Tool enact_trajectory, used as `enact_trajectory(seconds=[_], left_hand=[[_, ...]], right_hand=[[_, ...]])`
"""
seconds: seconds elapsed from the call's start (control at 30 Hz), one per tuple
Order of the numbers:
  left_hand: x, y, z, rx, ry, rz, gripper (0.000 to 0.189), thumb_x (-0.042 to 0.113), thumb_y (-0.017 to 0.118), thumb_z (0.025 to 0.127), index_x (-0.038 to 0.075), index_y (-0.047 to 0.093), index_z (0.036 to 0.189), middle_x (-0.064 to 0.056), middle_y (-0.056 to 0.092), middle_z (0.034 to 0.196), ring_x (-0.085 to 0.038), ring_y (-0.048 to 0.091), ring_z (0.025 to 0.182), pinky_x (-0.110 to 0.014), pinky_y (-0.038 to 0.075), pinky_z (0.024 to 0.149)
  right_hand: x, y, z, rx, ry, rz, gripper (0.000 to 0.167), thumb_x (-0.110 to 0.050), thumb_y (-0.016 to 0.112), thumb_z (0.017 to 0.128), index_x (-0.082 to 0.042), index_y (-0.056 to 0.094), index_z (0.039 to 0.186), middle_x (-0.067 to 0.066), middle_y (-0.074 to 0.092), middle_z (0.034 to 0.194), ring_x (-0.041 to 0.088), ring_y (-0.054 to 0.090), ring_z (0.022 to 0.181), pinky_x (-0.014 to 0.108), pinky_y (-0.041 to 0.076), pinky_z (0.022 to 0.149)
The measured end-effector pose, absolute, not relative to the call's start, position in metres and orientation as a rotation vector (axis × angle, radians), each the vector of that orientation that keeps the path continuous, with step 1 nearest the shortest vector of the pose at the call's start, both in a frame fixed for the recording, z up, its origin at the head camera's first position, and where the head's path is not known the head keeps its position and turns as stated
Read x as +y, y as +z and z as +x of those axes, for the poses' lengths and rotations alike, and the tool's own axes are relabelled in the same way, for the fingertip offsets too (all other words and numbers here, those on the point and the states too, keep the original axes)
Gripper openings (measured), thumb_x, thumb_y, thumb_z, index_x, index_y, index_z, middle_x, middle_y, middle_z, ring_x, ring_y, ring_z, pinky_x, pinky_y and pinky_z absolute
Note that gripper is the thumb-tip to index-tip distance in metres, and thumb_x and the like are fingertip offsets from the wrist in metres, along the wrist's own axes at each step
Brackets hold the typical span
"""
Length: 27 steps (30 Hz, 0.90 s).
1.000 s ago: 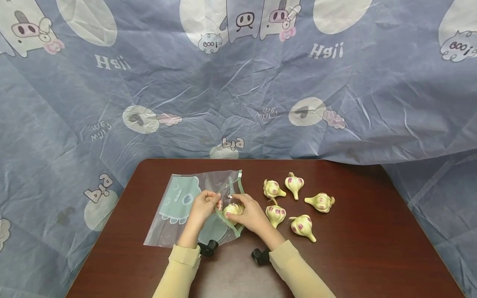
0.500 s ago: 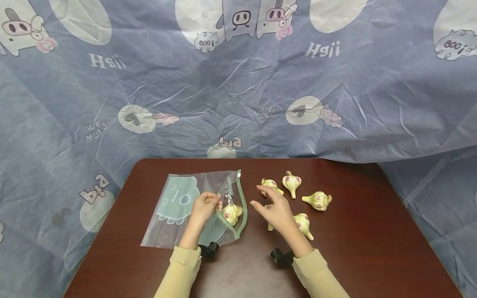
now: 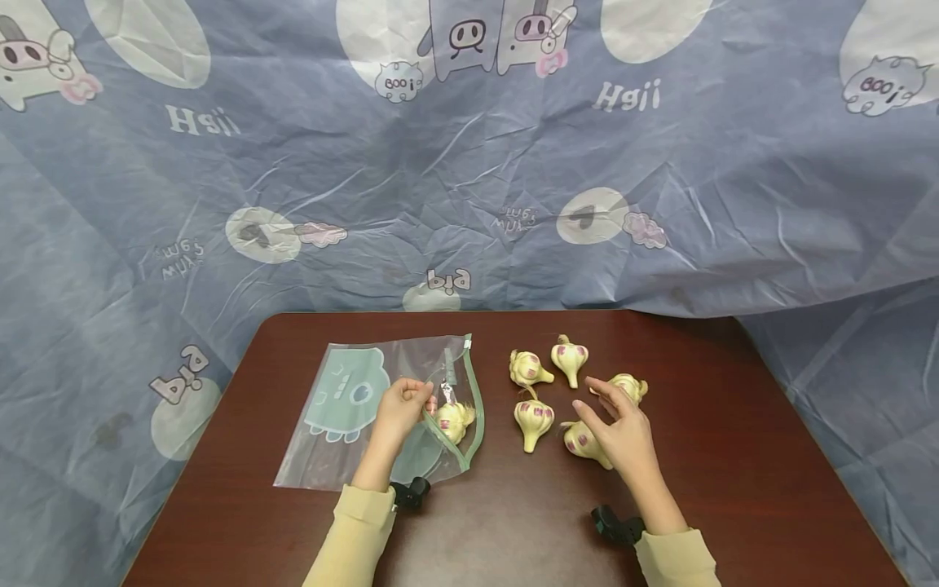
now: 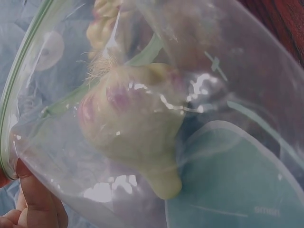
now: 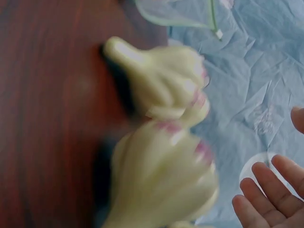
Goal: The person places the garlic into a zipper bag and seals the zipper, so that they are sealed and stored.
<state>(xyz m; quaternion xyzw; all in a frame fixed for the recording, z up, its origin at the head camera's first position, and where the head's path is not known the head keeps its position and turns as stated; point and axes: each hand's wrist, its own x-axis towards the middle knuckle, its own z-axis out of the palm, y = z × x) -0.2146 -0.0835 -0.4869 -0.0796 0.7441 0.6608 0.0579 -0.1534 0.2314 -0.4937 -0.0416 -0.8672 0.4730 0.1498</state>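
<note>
My left hand [image 3: 402,408] pinches the green-edged mouth of a clear zip bag [image 3: 411,355], holding it apart. Just inside that mouth lies a garlic bulb [image 3: 452,422]; the left wrist view shows the same garlic bulb [image 4: 137,114] through the plastic. My right hand [image 3: 623,428] is over the right-hand garlic, fingers spread and holding nothing. Partly behind it are one garlic bulb [image 3: 583,442] near its thumb and another garlic bulb [image 3: 629,386] beyond its fingers. In the right wrist view, the hand's fingers [image 5: 266,194] are extended beside a large garlic bulb [image 5: 166,171].
Three more garlic bulbs lie between the bag and my right hand: a near garlic bulb [image 3: 533,417], a left garlic bulb [image 3: 529,368] and a far garlic bulb [image 3: 569,359]. The dark wooden table [image 3: 741,456] ends at a blue printed cloth [image 3: 469,204] hanging behind.
My right hand has let go of the garlic bulb inside the bag, withdrawn and moved right over the loose garlic. The left hand has kept its pinch on the bag's edge.
</note>
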Motion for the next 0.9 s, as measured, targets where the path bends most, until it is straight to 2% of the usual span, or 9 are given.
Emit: enact_trajectory(seconds=[0.07, 0.13, 0.23, 0.33, 0.43, 0.63, 0.9], left_hand=[[-0.084, -0.487, -0.215, 2.263, 1.995, -0.248, 0.016, 0.011, 0.062, 0.096, -0.004, 0.056, 0.097, -0.003, 0.066, 0.07, -0.006, 0.06, 0.058, -0.019, 0.052, 0.058], [-0.084, -0.487, -0.216, 2.263, 1.99, -0.262, 0.016, 0.012, 0.062, 0.096, -0.003, 0.056, 0.097, -0.003, 0.066, 0.071, -0.006, 0.06, 0.058, -0.019, 0.052, 0.058], [-0.084, -0.487, -0.216, 2.269, 1.991, -0.262, 0.016, 0.012, 0.062, 0.096, -0.003, 0.056, 0.098, -0.005, 0.067, 0.072, -0.007, 0.06, 0.058, -0.019, 0.051, 0.058], [-0.085, -0.487, -0.216, 2.277, 1.993, -0.263, 0.016, 0.012, 0.062, 0.096, -0.003, 0.056, 0.098, -0.003, 0.066, 0.07, -0.006, 0.06, 0.058, -0.018, 0.05, 0.057], [-0.084, -0.487, -0.216, 2.275, 2.001, -0.267, 0.015, 0.011, 0.062, 0.096, -0.003, 0.057, 0.097, 0.0, 0.064, 0.067, -0.006, 0.059, 0.058, -0.018, 0.05, 0.057], [-0.083, -0.483, -0.213, 2.248, 2.018, -0.248, 0.014, 0.01, 0.061, 0.096, -0.003, 0.056, 0.096, 0.0, 0.065, 0.068, -0.006, 0.059, 0.058, -0.018, 0.049, 0.057], [-0.082, -0.49, -0.215, 2.266, 1.998, -0.259, 0.016, 0.013, 0.062, 0.096, -0.002, 0.055, 0.095, 0.001, 0.065, 0.068, -0.005, 0.059, 0.057, -0.018, 0.049, 0.057]], right_hand=[[0.236, -0.498, -0.151, -2.514, 1.343, -0.146, 0.049, -0.027, 0.073, 0.09, -0.007, 0.059, 0.132, 0.012, 0.061, 0.131, 0.028, 0.055, 0.124, -0.002, 0.034, 0.096], [0.24, -0.502, -0.148, -2.548, 1.328, -0.178, 0.051, -0.031, 0.073, 0.09, -0.007, 0.059, 0.133, 0.011, 0.059, 0.133, 0.028, 0.054, 0.126, 0.002, 0.036, 0.096], [0.244, -0.507, -0.145, -2.595, 1.339, -0.216, 0.056, -0.034, 0.073, 0.089, -0.008, 0.056, 0.136, 0.013, 0.055, 0.138, 0.031, 0.052, 0.129, 0.023, 0.043, 0.105], [0.248, -0.513, -0.144, -2.641, 1.355, -0.225, 0.062, -0.035, 0.074, 0.088, -0.007, 0.052, 0.139, 0.016, 0.05, 0.142, 0.036, 0.049, 0.132, 0.045, 0.041, 0.108], [0.25, -0.518, -0.143, -2.698, 1.359, -0.21, 0.071, -0.037, 0.076, 0.086, -0.006, 0.046, 0.143, 0.019, 0.044, 0.147, 0.042, 0.045, 0.134, 0.054, 0.039, 0.109], [0.248, -0.526, -0.142, -2.803, 1.334, -0.206, 0.088, -0.045, 0.079, 0.081, -0.007, 0.037, 0.149, 0.022, 0.037, 0.151, 0.046, 0.04, 0.137, 0.057, 0.039, 0.108], [0.248, -0.534, -0.142, -2.847, 1.225, -0.171, 0.094, -0.041, 0.084, 0.076, -0.005, 0.038, 0.148, 0.023, 0.041, 0.147, 0.045, 0.039, 0.137, 0.062, 0.036, 0.106]])
